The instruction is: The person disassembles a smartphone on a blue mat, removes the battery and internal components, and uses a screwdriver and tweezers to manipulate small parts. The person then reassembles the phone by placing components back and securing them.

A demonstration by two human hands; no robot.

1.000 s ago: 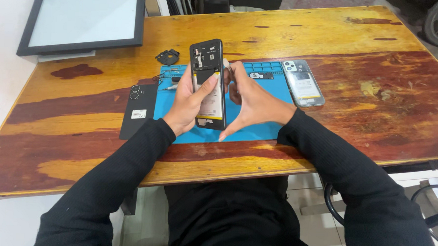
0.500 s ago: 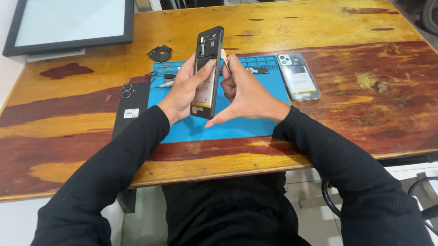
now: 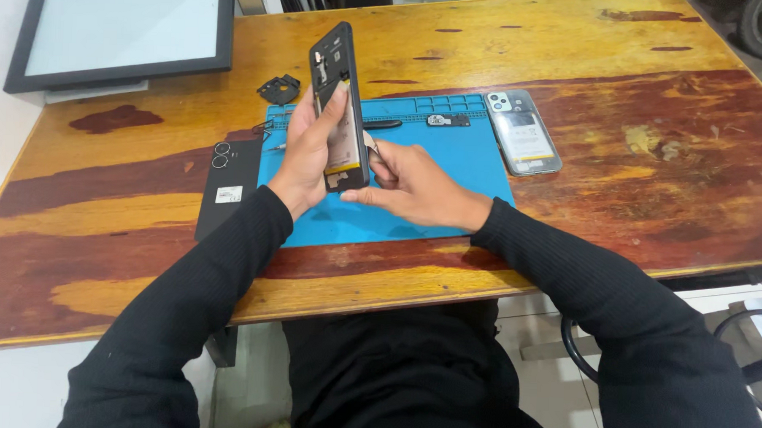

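My left hand (image 3: 309, 157) grips an opened black phone (image 3: 339, 103) with its back removed, holding it upright and tilted above a blue work mat (image 3: 450, 170). Circuit parts and a yellow-edged battery show inside. My right hand (image 3: 416, 186) rests beside the phone's lower edge, with thumb and fingers pinched on a small thin tool at its side. A black back cover (image 3: 228, 188) with two camera rings lies flat at the mat's left edge.
A second phone in a clear case (image 3: 523, 130) lies at the mat's right edge. A small black part (image 3: 279, 90) and a black tool (image 3: 384, 123) sit near the mat's top. A dark-framed screen panel (image 3: 121, 29) lies at the wooden table's far left.
The phone has been raised and turned more edge-on in my left hand. My right hand has dropped from the phone's side down to its lower edge.
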